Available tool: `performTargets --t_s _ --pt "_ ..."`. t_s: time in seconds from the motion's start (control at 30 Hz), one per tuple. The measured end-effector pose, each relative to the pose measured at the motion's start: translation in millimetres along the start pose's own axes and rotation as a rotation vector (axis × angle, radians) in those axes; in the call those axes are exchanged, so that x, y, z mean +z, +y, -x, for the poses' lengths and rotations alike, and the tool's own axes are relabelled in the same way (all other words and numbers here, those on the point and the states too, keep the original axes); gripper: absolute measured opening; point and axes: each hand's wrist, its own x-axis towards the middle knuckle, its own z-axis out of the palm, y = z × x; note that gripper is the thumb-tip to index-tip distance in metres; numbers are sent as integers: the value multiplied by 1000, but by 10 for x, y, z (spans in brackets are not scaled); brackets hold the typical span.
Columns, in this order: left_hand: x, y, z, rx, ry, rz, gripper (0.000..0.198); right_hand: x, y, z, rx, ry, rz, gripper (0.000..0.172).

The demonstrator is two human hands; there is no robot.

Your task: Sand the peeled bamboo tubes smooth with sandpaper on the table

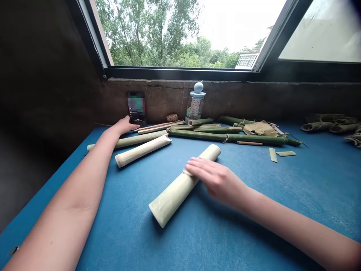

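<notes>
Under my right hand (216, 180), a peeled bamboo tube (169, 199) lies on the blue table (282, 188); the fingers rest together across its far end, laid on it, not clamped. Risk: the round tube may roll if pressed sideways, since nothing chocks it. My left hand (124, 125), holding nothing, reaches just short of a phone (136, 107); a careless reach could knock it over. Beyond both hands lie green bamboo lengths (228, 138), below a rough concrete ledge (239, 99) and a window (180, 37) showing trees.
</notes>
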Motion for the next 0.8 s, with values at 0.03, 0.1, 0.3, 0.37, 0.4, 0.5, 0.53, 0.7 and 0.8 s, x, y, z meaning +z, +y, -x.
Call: performTargets --t_s 0.03,0.1,0.3,0.37,0.4,0.5,0.53,0.7,0.8 --pt "-2 5 4 -4 -15 -22 71 -4 -72 -3 -40 -7 -12 55" --pt "-8 23 16 -6 -36 -58 73 -10 -154 -5 -107 -14 -39 55" --pt "-34 79 57 -33 -58 -65 74 -34 9 86 46 27 65 53" --pt "-37 76 62 -36 -54 -70 73 -50 -8 145 45 50 104 54" --pt "-37 72 63 -39 -50 -72 73 -58 -27 176 28 65 103 54" --pt "-37 68 71 -42 -40 -67 74 -82 -29 256 -4 93 57 57" --pt "-38 72 76 -40 -40 -66 75 -87 -7 275 11 95 50 58" --pt "-49 111 99 -42 -47 -65 74 -111 -19 288 67 85 76 61" --pt "-47 121 101 -38 -43 -56 74 -119 -79 268 -25 67 6 62"
